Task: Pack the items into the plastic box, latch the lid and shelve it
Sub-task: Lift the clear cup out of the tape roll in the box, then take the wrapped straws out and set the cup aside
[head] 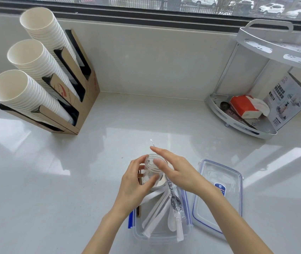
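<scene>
A clear plastic box (136, 232) sits open at the near edge of the counter, holding wrapped white spoons (172, 219), a wrapped dark utensil (176, 200) and paper-wrapped sticks (157, 213). Its blue-edged lid (219, 197) lies flat to the right of the box. My left hand (134, 186) grips a small clear plastic jar (150, 173) above the box's far end. My right hand (177, 169) rests its fingers on the jar's threaded mouth. A thin white stick (152, 143) pokes up behind the fingers.
A cardboard holder with three stacks of white paper cups (34, 76) stands at the back left. A white two-tier corner shelf (256, 116) at the right holds a red tissue pack (245, 107) and a printed carton (289, 99). A window runs along the back.
</scene>
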Tool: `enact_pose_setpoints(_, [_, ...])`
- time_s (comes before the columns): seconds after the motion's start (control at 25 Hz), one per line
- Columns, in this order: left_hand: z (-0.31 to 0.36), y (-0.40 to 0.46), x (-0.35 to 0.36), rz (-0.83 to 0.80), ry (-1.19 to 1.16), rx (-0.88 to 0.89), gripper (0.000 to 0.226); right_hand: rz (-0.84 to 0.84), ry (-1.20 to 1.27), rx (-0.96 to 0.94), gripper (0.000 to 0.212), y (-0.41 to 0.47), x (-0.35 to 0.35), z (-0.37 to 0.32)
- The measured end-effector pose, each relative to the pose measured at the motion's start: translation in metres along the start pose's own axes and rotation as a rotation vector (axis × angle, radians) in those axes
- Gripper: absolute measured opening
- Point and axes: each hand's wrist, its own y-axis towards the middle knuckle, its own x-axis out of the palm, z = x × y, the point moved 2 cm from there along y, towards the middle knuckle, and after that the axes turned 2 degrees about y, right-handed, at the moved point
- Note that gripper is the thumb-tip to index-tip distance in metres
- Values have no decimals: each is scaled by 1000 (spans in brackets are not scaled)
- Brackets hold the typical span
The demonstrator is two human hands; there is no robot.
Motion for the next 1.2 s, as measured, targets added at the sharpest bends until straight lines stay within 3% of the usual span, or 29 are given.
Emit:
enact_pose_setpoints(0.12, [-7, 3, -8, 79, 17, -18, 43, 148, 29, 14, 37, -4, -7, 8])
enact_pose_setpoints(0.2, [-10, 5, -14, 112, 32, -37, 45, 134, -27, 20, 34, -9, -8, 15])
enact_pose_setpoints(0.44, [-11, 6, -18, 131, 47, -62, 50, -334, -426, 1, 48, -23, 14, 33])
enact_pose_setpoints(0.64, [-12, 5, -16, 129, 42, -71, 50, -481, -605, -130, 84, -30, 35, 33])
enact_pose_setpoints(0.72, [-12, 5, -17, 133, 42, -80, 51, -523, -692, -156, 87, -29, 50, 35])
enact_pose_setpoints(0.92, [-12, 4, -19, 140, 61, -82, 51, -540, -879, -154, 44, -27, 77, 41])
enact_pose_setpoints(1.2, [-11, 4, -17, 136, 76, -80, 52, -527, -916, -188, 29, -20, 78, 48])
